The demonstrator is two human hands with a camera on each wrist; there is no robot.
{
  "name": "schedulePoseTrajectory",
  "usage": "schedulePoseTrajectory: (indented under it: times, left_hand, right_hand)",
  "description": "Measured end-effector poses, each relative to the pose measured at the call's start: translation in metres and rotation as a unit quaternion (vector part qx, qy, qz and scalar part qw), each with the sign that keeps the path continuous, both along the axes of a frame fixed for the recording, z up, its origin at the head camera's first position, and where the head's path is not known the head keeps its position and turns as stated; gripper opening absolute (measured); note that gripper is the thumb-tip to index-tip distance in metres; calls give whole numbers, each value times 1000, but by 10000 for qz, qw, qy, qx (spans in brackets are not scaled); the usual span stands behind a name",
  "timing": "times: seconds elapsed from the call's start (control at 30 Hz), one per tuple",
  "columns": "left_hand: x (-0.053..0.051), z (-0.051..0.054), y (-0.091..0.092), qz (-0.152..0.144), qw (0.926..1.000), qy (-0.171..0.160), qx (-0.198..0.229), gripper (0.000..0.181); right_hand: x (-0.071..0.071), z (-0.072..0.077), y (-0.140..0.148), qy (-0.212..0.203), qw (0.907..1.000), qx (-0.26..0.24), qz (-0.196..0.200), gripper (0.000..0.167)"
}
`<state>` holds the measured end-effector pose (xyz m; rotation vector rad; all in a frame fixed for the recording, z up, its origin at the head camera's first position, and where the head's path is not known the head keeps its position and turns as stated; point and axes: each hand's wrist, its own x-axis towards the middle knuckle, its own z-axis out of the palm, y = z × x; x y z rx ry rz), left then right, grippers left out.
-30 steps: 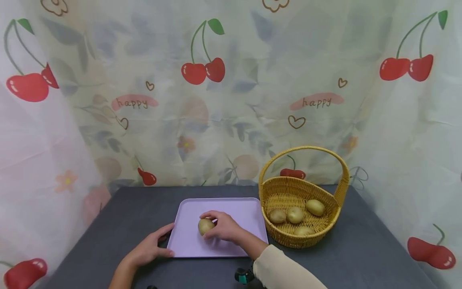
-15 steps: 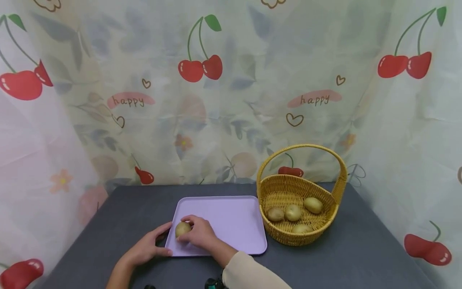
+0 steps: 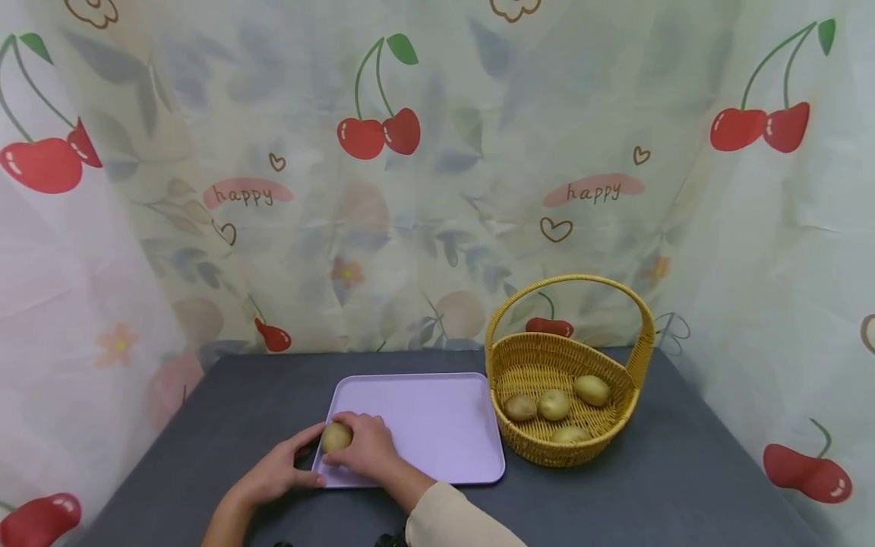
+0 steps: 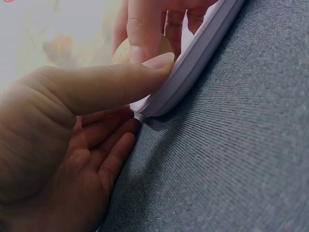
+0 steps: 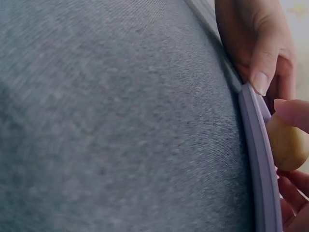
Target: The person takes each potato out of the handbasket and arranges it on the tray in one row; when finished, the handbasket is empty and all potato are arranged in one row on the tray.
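My right hand grips a potato between thumb and fingers at the left side of the lilac tray. In the right wrist view the potato shows just inside the tray's raised rim. My left hand holds the tray's left edge, its thumb on the rim at the near corner. The left wrist view has this thumb on the rim and the other fingers lower down, outside the tray. Whether the potato rests on the tray floor is hard to tell.
A wicker basket with a tall arched handle stands against the tray's right side. Several potatoes lie in it. Dark grey cloth covers the table, and a cherry-printed curtain hangs behind and at both sides.
My right hand has carried the potato leftward from around the tray's middle to its left side, slowing in the last half second. My left hand has stayed at the tray's edge.
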<state>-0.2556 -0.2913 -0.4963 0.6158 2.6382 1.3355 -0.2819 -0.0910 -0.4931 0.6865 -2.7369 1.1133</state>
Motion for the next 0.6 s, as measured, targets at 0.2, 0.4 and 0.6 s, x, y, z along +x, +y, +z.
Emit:
schedulePoseTrajectory:
  times: [0.2, 0.4, 0.6]
  left_hand:
    - [-1, -2, 0, -46, 10000, -14, -28, 84]
    - [0, 1, 2, -13, 10000, -2, -30, 83]
    - [1, 1, 2, 88, 9999, -35, -101, 83]
  right_hand:
    - [3, -3, 2, 272, 9995, 159, 63, 62]
    - [2, 1, 13, 30, 9998, -19, 191, 69]
    - [4, 8, 31, -350, 9968, -573, 434, 65]
